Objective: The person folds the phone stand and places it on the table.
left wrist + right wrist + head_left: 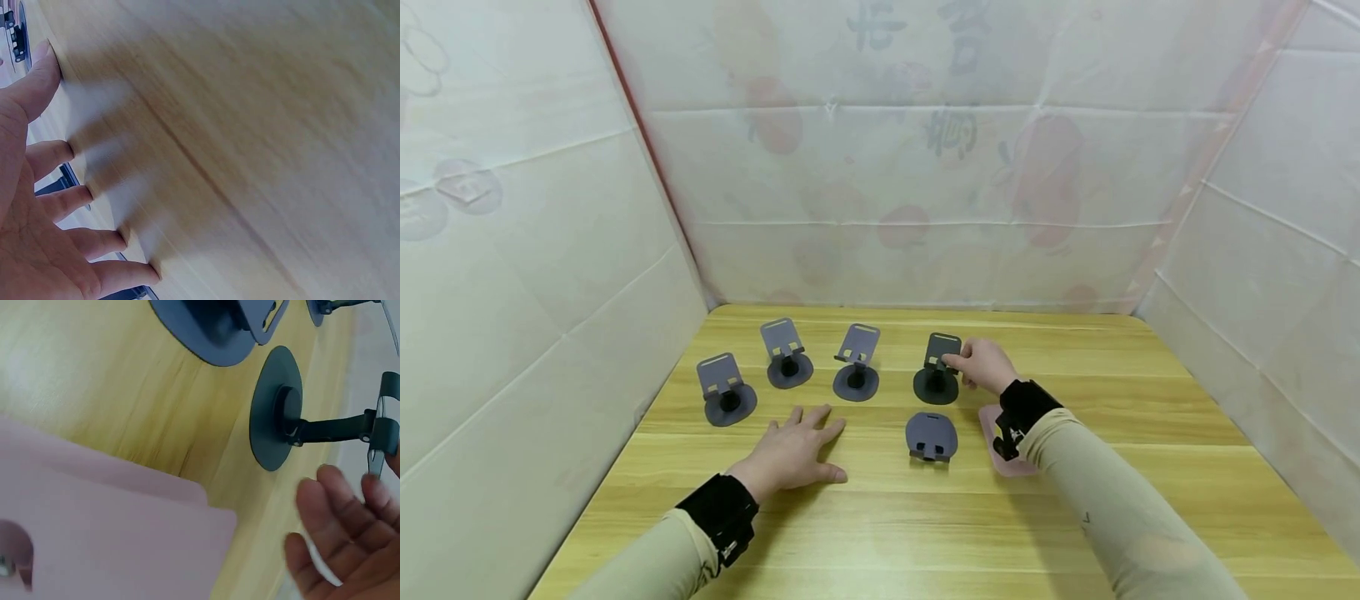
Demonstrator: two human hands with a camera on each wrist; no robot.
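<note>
Left hand point(793, 447) flat, fingers spread on table point(1075, 517); right hand point(983, 364) pinching black stand point(937, 371).

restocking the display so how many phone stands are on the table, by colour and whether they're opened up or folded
Grey-blue phone stands, opened upright: 3
Black phone stand, opened upright: 1
Grey-blue phone stand, folded flat: 1
Pink phone stand, folded flat: 1
Total: 6
</note>
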